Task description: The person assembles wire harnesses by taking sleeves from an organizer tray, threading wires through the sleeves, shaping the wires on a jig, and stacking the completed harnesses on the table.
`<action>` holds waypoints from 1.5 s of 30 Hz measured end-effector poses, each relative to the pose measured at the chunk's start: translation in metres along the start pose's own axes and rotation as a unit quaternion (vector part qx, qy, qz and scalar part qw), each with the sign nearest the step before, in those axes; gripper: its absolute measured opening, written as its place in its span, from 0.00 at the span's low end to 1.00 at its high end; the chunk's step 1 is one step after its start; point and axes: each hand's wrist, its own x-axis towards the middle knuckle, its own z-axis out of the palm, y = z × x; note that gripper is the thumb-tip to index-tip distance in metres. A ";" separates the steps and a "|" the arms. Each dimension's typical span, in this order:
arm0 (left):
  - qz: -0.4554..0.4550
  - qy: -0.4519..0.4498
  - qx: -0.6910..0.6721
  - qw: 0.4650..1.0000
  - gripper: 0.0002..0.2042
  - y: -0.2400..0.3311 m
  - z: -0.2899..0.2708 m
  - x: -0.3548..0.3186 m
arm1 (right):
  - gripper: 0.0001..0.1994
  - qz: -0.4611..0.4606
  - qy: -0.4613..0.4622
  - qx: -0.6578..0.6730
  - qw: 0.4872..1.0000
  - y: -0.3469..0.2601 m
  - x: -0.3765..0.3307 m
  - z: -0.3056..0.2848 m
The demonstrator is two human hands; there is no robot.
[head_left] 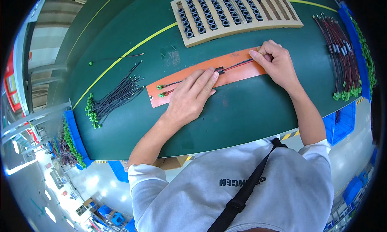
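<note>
The left hand (189, 97), nearest of all, lies flat on the orange strip (238, 62) near the middle of the green surface (242, 111), its fingers (205, 81) stretched together and pressing down beside the small black ring (219, 70) on a red-and-black wire (236, 65). The right hand (276, 62) pinches that wire's far end between thumb and forefinger. Outward lie a black wire bundle (115, 97) toward the left edge, finished wires (342, 58) by the right edge, and a wooden rack of black rings (225, 12) at the far edge.

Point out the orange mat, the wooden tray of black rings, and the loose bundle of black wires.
orange mat (242, 72), head view, bare right part.
wooden tray (242, 29), head view, front rim.
bundle of black wires (117, 95), head view, middle of strands.
</note>
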 end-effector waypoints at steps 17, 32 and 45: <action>-0.086 -0.015 -0.129 0.988 0.19 -0.003 -0.005 0.026 | 0.17 -0.033 -0.008 -0.037 0.999 0.005 0.000 0.001; -0.340 -0.143 -0.446 0.816 0.12 -0.025 -0.008 0.055 | 0.15 -0.067 0.071 0.126 0.987 -0.006 -0.003 0.004; -0.199 -0.039 -0.221 0.954 0.10 -0.001 -0.020 0.053 | 0.16 -0.002 0.067 0.216 0.974 -0.006 0.000 0.002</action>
